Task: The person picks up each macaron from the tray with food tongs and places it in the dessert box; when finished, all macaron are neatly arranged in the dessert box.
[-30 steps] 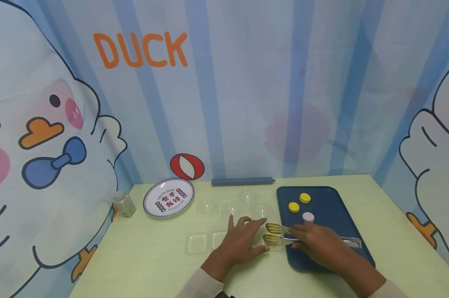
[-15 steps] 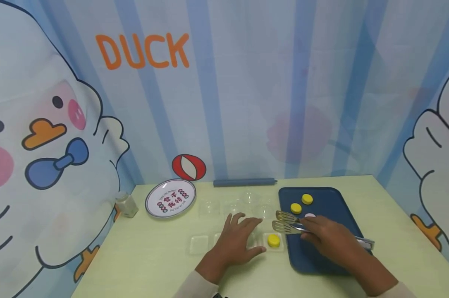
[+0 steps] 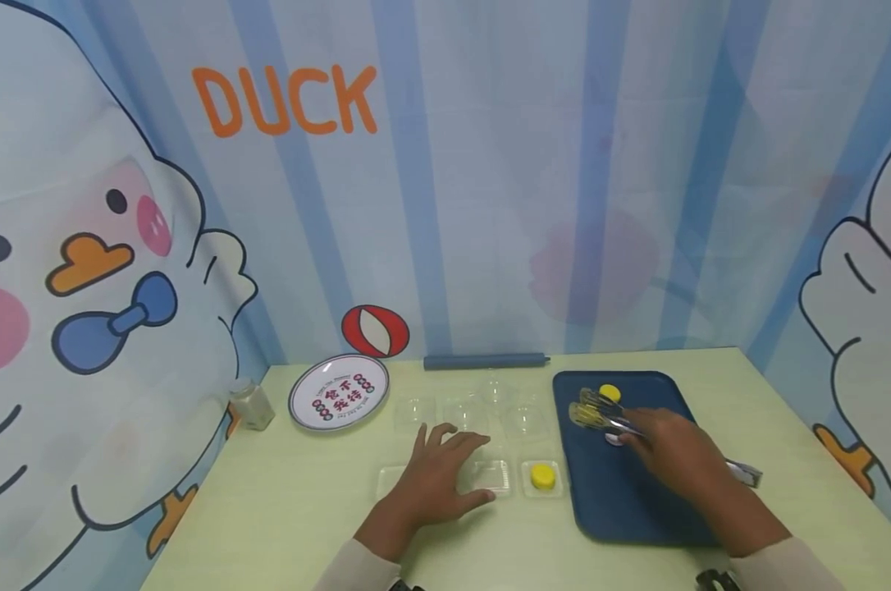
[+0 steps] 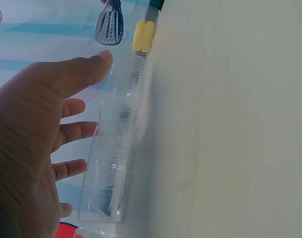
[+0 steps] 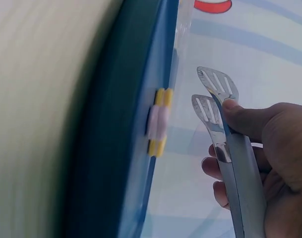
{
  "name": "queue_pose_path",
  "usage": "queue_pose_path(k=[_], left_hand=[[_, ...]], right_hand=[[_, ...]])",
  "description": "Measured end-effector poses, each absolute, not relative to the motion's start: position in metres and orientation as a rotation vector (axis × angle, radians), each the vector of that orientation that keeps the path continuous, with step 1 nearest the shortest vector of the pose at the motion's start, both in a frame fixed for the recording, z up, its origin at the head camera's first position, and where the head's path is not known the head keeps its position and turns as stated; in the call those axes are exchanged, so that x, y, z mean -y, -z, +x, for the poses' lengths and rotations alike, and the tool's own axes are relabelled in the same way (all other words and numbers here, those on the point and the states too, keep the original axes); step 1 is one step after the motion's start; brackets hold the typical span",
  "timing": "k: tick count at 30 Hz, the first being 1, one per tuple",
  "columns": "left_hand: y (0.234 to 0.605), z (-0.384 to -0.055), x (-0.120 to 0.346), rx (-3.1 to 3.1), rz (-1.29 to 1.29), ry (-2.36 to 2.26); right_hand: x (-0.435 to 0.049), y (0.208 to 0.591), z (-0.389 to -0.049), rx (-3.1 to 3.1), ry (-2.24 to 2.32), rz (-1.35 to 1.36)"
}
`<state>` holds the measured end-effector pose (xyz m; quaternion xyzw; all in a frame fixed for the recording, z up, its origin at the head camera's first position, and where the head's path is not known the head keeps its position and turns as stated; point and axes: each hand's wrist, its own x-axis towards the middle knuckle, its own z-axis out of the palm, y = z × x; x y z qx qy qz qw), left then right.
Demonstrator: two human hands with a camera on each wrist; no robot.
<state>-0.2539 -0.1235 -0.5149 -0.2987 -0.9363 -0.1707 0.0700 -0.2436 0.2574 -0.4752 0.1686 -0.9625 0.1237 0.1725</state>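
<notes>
My right hand [image 3: 678, 455] grips metal tongs [image 5: 237, 178] with slotted ends, above the blue tray [image 3: 630, 509]. Nothing sits between the tong ends, which stand slightly apart. Below them on the tray lie a pink macaron [image 5: 158, 122] and two yellow ones; the far yellow macaron [image 3: 610, 392] shows behind the tongs, and the tong ends cover the other in the head view. My left hand [image 3: 431, 486] hovers with fingers spread over a row of clear plastic box bases [image 3: 492, 478]. At that row's right end, a small clear base holds a yellow macaron [image 3: 543, 476].
Several clear domed lids [image 3: 525, 420] stand behind the bases. A white plate [image 3: 339, 394] with red lettering lies at the back left, beside a small greyish jar [image 3: 252, 405]. A blue roll [image 3: 486, 361] lies along the back edge.
The tongs have moved from the right-hand clear base back over the tray, and the yellow macaron now shows in that base. My left hand has shifted left, away from it.
</notes>
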Motion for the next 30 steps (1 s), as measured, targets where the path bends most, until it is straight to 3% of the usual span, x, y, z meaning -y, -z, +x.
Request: queue_pose_path(k=[30], left_hand=[[0.524,-0.258,0.133,2.766,-0.915,0.545]], right_hand=[[-0.266,0.49,-0.274,2.84,-0.426,0.383]])
